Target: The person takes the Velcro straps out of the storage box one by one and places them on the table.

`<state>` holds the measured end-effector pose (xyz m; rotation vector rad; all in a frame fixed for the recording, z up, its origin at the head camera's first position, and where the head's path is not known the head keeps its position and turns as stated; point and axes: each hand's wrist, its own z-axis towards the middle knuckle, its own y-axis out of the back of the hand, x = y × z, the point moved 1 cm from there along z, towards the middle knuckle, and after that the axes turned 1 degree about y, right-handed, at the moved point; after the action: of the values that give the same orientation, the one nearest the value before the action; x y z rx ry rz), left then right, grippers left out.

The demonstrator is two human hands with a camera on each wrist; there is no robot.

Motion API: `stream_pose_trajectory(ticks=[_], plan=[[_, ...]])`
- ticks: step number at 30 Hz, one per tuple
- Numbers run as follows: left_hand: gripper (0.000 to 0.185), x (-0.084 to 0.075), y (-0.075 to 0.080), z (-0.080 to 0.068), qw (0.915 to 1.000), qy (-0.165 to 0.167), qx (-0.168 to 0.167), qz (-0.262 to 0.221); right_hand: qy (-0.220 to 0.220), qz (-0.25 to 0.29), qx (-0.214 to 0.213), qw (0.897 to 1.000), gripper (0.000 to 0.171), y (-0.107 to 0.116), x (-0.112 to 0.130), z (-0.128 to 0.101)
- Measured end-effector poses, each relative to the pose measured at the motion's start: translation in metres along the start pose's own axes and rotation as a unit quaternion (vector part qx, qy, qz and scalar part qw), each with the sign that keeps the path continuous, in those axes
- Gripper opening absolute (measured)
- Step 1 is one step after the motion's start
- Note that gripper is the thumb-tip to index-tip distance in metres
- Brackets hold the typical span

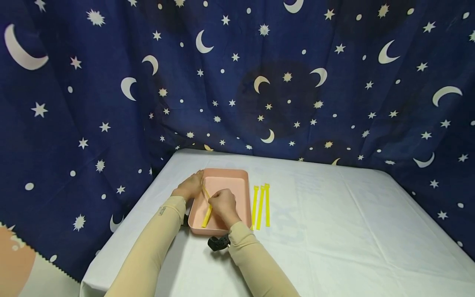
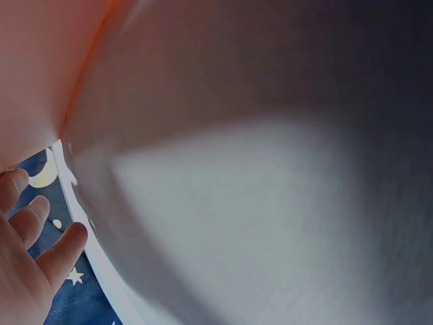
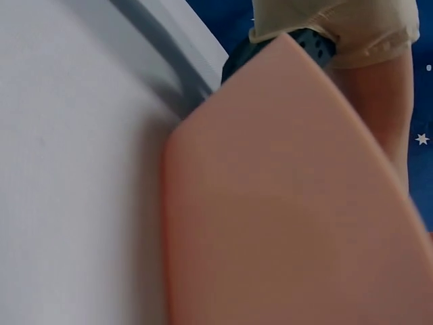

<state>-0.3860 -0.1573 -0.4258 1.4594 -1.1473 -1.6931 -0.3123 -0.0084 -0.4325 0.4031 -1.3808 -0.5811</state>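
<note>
A pink rectangular tray [image 1: 243, 194] lies on the white table. My left hand [image 1: 192, 185] is at its far left wall. In the left wrist view, some of this hand's fingers [image 2: 62, 254] spread loosely outside the tray; its thumb is hidden. Over the tray's inside, my right hand [image 1: 224, 204] pinches a flat yellow strap [image 1: 207, 216]. The strap's lower part slants toward the near left corner. A thin yellow stretch [image 1: 205, 193] runs between the two hands; whether the left fingers hold its end, I cannot tell. The right wrist view shows the tray's outer wall [image 3: 270, 189], not the right fingers.
Three yellow straps [image 1: 261, 206] with wider square heads lie side by side, just right of the tray. White cloth covers the table [image 1: 334, 231]. A dark blue curtain [image 1: 237, 103] with moons and stars hangs behind and beside it. Black wrist cameras [image 1: 219, 242] sit near the tray.
</note>
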Motion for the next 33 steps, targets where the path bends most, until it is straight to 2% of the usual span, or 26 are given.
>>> stream_pose_trajectory(ticks=[33], plan=[[0.053,0.001,-0.001,0.001,1.0000,-0.005,-0.001,0.007,-0.013,0.032,-0.010,0.999,0.011,0.022,-0.006,0.006]])
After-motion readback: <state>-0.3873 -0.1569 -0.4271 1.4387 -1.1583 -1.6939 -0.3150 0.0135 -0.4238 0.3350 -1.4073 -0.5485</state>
